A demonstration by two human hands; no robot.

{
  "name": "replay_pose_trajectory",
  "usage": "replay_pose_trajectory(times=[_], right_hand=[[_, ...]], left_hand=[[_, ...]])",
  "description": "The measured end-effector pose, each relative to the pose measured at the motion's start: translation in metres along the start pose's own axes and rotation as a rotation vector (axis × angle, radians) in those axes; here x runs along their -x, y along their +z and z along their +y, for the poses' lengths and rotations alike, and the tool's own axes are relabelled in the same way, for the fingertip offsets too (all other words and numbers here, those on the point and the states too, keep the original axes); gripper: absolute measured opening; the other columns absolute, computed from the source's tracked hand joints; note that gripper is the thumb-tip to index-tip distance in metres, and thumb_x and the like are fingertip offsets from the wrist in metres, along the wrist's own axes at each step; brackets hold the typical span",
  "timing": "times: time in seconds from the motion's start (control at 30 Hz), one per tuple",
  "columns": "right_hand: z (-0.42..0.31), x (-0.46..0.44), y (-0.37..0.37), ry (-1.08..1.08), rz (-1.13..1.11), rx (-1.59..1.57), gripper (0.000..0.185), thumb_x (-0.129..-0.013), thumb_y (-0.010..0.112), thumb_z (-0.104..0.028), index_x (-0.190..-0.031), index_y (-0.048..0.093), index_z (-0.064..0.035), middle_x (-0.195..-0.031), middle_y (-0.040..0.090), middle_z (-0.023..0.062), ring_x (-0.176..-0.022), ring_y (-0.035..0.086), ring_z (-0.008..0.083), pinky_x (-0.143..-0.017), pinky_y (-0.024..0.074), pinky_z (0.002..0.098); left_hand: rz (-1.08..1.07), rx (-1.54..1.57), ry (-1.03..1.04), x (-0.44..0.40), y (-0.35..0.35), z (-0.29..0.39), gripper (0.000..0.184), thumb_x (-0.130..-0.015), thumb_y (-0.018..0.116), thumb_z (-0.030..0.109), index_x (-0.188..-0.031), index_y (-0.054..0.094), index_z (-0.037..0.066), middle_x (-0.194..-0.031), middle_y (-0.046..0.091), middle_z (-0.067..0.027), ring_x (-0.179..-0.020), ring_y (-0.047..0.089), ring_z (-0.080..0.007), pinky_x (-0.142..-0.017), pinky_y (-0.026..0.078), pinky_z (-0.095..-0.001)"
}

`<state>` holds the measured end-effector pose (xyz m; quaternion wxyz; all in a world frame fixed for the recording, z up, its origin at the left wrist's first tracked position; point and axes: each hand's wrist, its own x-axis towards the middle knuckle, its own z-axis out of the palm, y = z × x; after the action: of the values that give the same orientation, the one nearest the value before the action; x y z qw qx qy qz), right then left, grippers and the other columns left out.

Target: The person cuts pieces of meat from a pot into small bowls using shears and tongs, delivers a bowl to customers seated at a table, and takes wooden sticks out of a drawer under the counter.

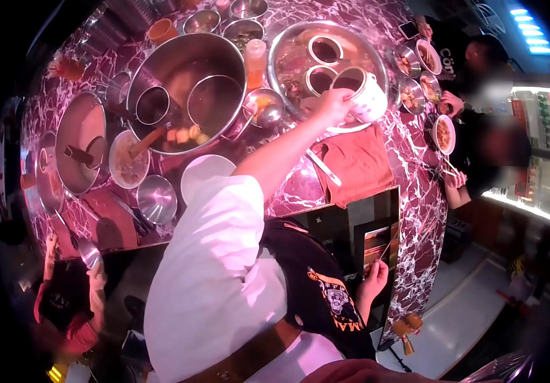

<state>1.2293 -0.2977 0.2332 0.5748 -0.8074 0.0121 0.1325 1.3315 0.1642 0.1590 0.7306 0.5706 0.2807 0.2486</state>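
My left hand [333,107] reaches out in a white sleeve, fingers closed on the rim of a white crock [372,102] with a small printed pattern. The crock is tilted over the near right edge of a wide metal basin [273,71]. Two similar round containers with pale rims stand in that basin: one crock [311,50] at the back, another crock [308,83] in front. Down beside my dark apron [326,287], my right hand [375,279] pinches what looks like a thin stick [387,249], close to an open compartment [377,237] under the counter.
A large metal pot [188,150] with a wooden-handled tool [147,142] stands left of the basin. A brown cloth [358,163] and a pale utensil [323,167] lie in front. People sit at right with several bowls [444,134]; a co-worker [64,306] works at left.
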Motion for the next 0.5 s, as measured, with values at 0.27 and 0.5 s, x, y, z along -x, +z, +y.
replay_pose_trajectory(times=[0.27, 0.5], right_hand=[[-0.027, -0.025, 0.008, -0.011, -0.031, 0.056, 0.011, -0.095, 0.054, -0.013, -0.094, 0.054, -0.0027, -0.077, 0.053, -0.0006, -0.065, 0.047, 0.0065, -0.059, 0.0396, 0.0205], [-0.041, -0.027, 0.015, 0.026, -0.032, 0.05, 0.011, -0.096, 0.054, -0.014, -0.093, 0.054, -0.0033, -0.074, 0.051, -0.0016, -0.064, 0.045, 0.0062, -0.061, 0.0389, 0.0196]], left_hand=[[-0.013, 0.189, 0.004, -0.02, -0.004, -0.042, 0.014, -0.085, 0.06, 0.003, -0.099, 0.065, 0.001, -0.08, 0.066, -0.0055, -0.061, 0.062, -0.0109, -0.046, 0.049, -0.0253], [0.05, 0.272, 0.033, -0.024, -0.006, -0.056, 0.018, -0.085, 0.061, 0.0, -0.102, 0.064, -0.002, -0.085, 0.065, -0.0025, -0.071, 0.057, -0.0073, -0.062, 0.048, -0.0218]])
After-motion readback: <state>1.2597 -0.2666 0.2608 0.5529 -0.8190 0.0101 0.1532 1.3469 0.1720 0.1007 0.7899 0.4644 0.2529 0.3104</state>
